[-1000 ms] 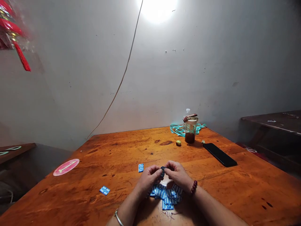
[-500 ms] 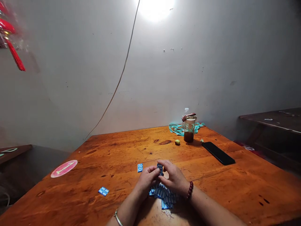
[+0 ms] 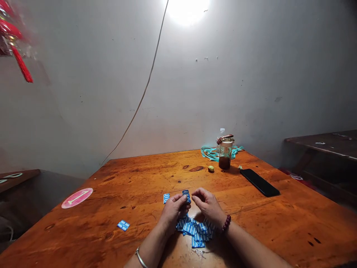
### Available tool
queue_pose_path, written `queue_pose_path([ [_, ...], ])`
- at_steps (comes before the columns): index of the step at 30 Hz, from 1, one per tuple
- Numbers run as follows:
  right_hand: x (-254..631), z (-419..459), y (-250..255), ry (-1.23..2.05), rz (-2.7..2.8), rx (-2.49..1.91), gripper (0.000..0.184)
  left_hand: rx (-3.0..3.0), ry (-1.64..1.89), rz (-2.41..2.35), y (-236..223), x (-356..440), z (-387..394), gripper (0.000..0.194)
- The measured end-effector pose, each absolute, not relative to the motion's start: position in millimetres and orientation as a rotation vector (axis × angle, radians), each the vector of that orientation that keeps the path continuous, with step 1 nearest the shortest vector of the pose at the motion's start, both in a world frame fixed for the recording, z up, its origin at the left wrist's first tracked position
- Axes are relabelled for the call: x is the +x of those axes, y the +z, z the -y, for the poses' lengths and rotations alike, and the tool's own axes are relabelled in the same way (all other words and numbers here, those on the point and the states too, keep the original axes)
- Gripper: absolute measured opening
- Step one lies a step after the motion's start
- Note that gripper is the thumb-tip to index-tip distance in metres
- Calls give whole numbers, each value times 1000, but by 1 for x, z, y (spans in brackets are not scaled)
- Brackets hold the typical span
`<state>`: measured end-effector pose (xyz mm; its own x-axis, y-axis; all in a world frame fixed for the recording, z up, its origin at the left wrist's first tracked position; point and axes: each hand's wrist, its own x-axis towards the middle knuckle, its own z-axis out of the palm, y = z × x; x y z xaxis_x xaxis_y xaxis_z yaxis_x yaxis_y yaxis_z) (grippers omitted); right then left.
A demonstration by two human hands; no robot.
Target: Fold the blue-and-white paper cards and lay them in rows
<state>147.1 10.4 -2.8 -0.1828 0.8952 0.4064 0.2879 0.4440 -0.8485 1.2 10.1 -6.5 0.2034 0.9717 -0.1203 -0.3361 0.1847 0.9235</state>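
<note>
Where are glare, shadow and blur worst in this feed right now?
Head view, centre: glare burns out the top of the wall; pale sheen and shadows mark the wooden table beside the blue-white pieces. Head view, edges: the red ornament looks smeared; murk lies under the right side table.

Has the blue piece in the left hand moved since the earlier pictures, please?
Yes: the blue piece has shifted slightly left, towards the farther loose piece on the table.
</note>
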Motion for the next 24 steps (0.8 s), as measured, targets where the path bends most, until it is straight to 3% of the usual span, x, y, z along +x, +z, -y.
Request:
queue_pose_path([
  [15,142,-12,-11,980,1618,-1031,20,951,1079,-915,-7,3,-9,29],
  [24,147,-15,-3,913,1610,-992,16,1236,1084,-962,-9,6,-8,30],
])
